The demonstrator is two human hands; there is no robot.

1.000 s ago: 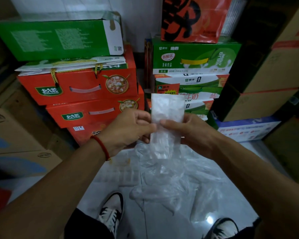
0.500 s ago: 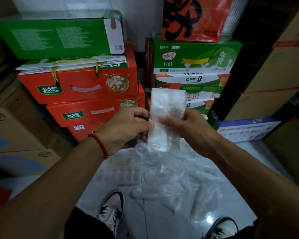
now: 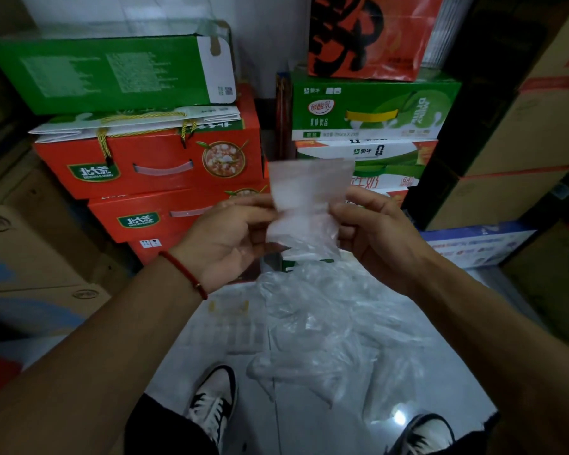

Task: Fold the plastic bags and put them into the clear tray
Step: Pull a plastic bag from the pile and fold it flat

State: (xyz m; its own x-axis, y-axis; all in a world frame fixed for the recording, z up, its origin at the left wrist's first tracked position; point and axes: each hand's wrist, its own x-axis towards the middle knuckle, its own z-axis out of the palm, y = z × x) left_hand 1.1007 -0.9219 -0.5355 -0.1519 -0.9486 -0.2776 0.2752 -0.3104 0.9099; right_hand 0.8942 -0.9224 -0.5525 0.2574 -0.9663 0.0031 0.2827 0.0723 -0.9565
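Observation:
A clear plastic bag (image 3: 304, 205), folded into a narrow upright strip, is held in front of me at chest height. My left hand (image 3: 225, 239) pinches its left edge and my right hand (image 3: 375, 231) pinches its right edge. Below on the floor lies a loose heap of clear plastic bags (image 3: 335, 330). The clear tray (image 3: 224, 333) sits on the floor left of the heap, faint and see-through; I cannot tell what is in it.
Red gift cartons (image 3: 151, 165) and a green box (image 3: 105, 73) are stacked at the left. Green and orange drink cartons (image 3: 372, 110) rise behind the bag. Brown cardboard boxes (image 3: 523, 133) crowd the right. My two shoes (image 3: 214, 402) stand on the shiny grey floor.
The bag's lower part has been folded up, so the strip is shorter now. Both hands rose a little and keep their pinch on its edges.

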